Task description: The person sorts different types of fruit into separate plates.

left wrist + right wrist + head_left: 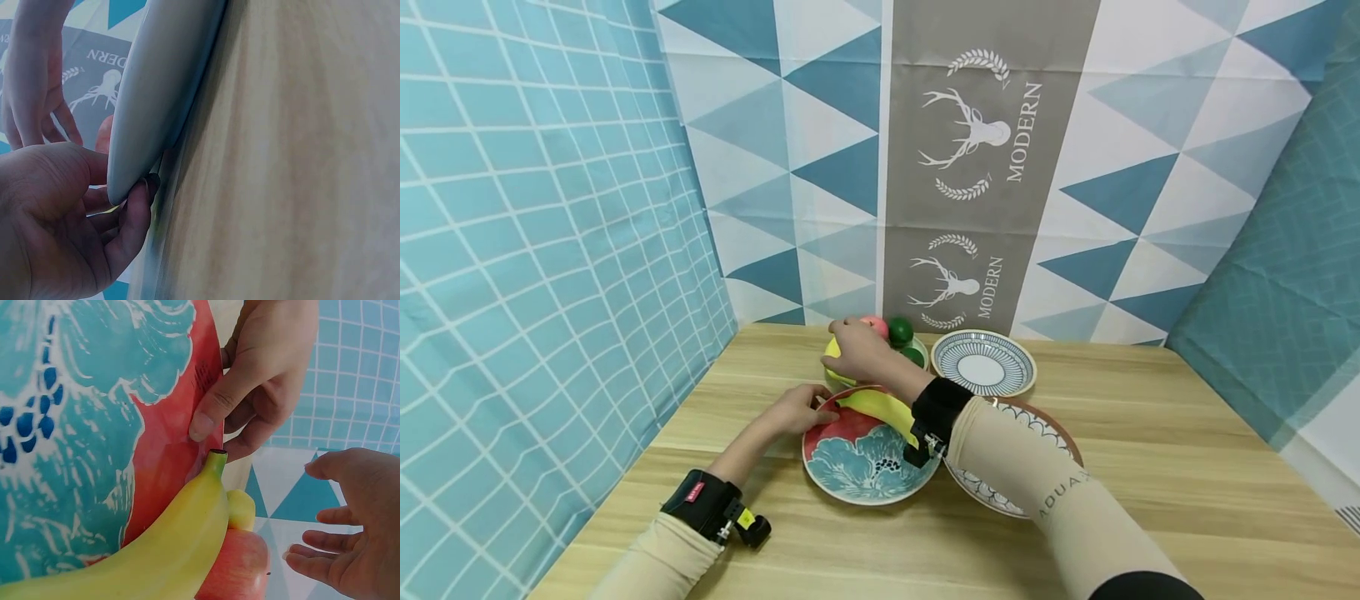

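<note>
My left hand (796,408) grips the upper left rim of a round plate (857,475) with a teal flower on red. Its thumb lies on the plate's face and its fingers curl under the rim, as the left wrist view shows. A yellow banana (883,407) lies on this plate, its stem near my left thumb. Behind it, my right hand (859,352) is over a bowl of fruit, close to a yellow fruit (832,350). In the right wrist view that hand's fingers (334,515) are spread and hold nothing.
The fruit bowl (922,348) also holds a red apple (877,326) and green fruits (900,331). A blue-lined white plate (981,367) stands right of it. Partly under my right forearm is a brown-rimmed patterned dish (992,493). Patterned cloths (550,250) border the wooden table (1150,433).
</note>
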Demonstrator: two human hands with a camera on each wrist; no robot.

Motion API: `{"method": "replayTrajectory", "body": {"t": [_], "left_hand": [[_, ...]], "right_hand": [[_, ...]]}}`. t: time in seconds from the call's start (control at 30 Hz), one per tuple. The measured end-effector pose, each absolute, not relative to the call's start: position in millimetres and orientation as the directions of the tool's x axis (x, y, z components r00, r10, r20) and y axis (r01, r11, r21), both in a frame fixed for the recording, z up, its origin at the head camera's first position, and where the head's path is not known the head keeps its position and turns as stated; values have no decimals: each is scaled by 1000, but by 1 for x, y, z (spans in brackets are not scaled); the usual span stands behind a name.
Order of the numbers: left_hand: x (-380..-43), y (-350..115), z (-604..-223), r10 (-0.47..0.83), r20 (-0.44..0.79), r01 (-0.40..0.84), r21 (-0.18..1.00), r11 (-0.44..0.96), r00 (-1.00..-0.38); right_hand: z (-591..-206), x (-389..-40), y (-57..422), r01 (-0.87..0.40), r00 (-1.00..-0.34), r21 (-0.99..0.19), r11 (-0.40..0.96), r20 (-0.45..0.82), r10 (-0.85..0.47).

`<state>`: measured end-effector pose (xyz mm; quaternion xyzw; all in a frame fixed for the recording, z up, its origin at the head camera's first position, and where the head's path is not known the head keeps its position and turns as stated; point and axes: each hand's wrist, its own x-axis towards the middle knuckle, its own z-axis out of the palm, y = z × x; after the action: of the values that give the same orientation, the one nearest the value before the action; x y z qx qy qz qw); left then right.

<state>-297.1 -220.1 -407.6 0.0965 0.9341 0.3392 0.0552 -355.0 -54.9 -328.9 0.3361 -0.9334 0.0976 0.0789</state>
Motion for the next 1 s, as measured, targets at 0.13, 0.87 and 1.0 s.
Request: {"method": "replayTrajectory", "body": {"t": [0.13,0.87,1.0], "left_hand": [[-296,-220,-409,220,-35,145,647,749,-975],[-297,-219,-409,229,-8,168,655,737,-973],[-296,-219,-408,226,2,172,655,735,-974]], "right_hand": [[-333,-361,-61,-637,-764,-87,766,199,-614],[-357,-389,-98,-558,-806,131,819,148,-573],[-360,-391,-100,-554,-801,173,814,157,-578]]}}
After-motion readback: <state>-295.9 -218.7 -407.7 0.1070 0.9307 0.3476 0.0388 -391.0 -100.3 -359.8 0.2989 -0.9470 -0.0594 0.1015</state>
